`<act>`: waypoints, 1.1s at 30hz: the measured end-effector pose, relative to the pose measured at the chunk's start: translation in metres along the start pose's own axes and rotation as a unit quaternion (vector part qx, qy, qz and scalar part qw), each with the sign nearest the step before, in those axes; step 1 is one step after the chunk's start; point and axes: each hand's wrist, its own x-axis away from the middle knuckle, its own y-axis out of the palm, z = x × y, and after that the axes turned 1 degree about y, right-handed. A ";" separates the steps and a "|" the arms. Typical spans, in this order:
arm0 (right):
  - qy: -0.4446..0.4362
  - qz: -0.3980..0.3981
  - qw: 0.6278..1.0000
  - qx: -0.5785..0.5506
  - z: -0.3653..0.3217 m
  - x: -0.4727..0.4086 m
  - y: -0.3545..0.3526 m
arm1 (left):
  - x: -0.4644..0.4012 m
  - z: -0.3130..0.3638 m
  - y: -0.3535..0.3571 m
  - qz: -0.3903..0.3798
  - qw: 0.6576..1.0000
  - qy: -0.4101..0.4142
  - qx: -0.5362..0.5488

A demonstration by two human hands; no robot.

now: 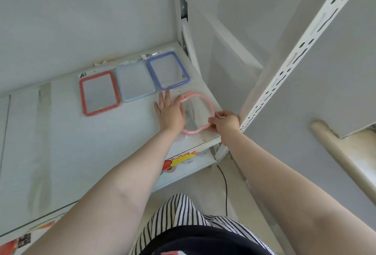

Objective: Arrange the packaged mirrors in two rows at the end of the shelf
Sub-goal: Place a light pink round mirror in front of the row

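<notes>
On the white shelf (61,132), a pink-framed packaged mirror (198,112) lies flat near the shelf's right end, held between both hands. The left hand (169,112) rests palm-down with its fingers straight and slightly spread, pressing on the left edge of the pink frame and the clear wrapping there. The right hand (224,121) has its fingers curled, pinching the frame's right edge and wrapping, close to the shelf's front corner. Just beyond the left hand's fingertips, toward the back wall, a blue-framed mirror (168,70) lies flat in its clear packet, almost touching the pink one's wrapper. To the left of that, still beyond the left hand, sits a pale blue mirror (135,80) showing its plain side, edge to edge with the blue-framed one. Further left of it lies a red-framed mirror (99,93), just beside the pale blue one; these three form a row along the back of the shelf. Right of the right hand rises a white perforated upright (301,51) of the shelving. Below the hands, under the shelf's front edge, a red and yellow sticker (179,161) shows on the lower level, and a black cable (224,183) runs across the floor beside the person's striped garment (179,214).
</notes>
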 end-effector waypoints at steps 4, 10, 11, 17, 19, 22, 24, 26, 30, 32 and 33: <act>-0.046 0.007 0.995 0.088 -0.002 -0.002 0.005 | -0.002 0.001 0.003 -0.091 0.995 -0.015 -0.045; -0.113 0.023 0.956 0.270 -0.004 -0.004 0.004 | -0.007 -0.001 0.001 -0.115 0.993 -0.022 -0.003; -0.117 0.022 0.954 0.277 -0.004 -0.004 0.004 | -0.007 -0.002 0.001 -0.112 0.993 -0.021 -0.002; -0.113 0.004 0.961 0.251 -0.004 -0.004 0.002 | -0.006 -0.001 0.002 -0.097 0.995 -0.008 -0.028; -0.113 0.007 0.958 0.262 -0.003 -0.005 0.003 | -0.006 0.000 0.002 -0.093 0.995 -0.004 -0.036; -0.112 0.013 0.952 0.286 -0.001 -0.008 0.004 | -0.005 0.001 0.001 -0.089 0.995 -0.007 -0.040; -0.115 0.018 0.949 0.291 0.000 -0.009 0.005 | -0.004 0.002 -0.001 -0.080 0.996 -0.007 -0.036; -0.116 0.023 0.947 0.298 -0.001 -0.008 0.005 | -0.002 0.003 -0.004 -0.073 0.997 -0.004 -0.028; -0.149 0.042 0.929 0.337 -0.006 0.004 0.004 | 0.006 0.003 -0.015 -0.065 0.998 -0.012 -0.008; -0.189 0.046 0.915 0.355 -0.012 0.012 0.003 | 0.015 0.001 -0.022 -0.045 0.999 -0.009 -0.004; -0.213 0.038 0.907 0.360 -0.015 0.016 0.004 | 0.021 -0.001 -0.027 -0.036 0.999 -0.008 0.000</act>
